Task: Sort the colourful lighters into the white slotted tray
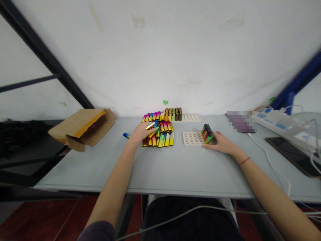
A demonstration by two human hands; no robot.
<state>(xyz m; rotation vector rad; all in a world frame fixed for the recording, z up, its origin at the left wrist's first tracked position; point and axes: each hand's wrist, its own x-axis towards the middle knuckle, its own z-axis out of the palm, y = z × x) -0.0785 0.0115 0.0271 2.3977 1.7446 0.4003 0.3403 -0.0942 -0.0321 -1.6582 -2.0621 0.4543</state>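
Observation:
My left hand [142,132] rests on a pile of shiny rainbow-coloured lighters [163,135] in the middle of the grey table [160,167], its fingers closed round one or two of them. My right hand [220,142] lies at the right end of a white tray with round holes [192,138] and touches the few lighters [207,133] that stand in it. A second white tray [192,117] lies further back, with a row of upright lighters [173,114] to its left.
One lone lighter [126,135] lies left of the pile. An open cardboard box [82,128] sits at the far left. A power strip [281,122], white cables [269,160] and a dark phone [293,155] occupy the right side. A white wall stands behind.

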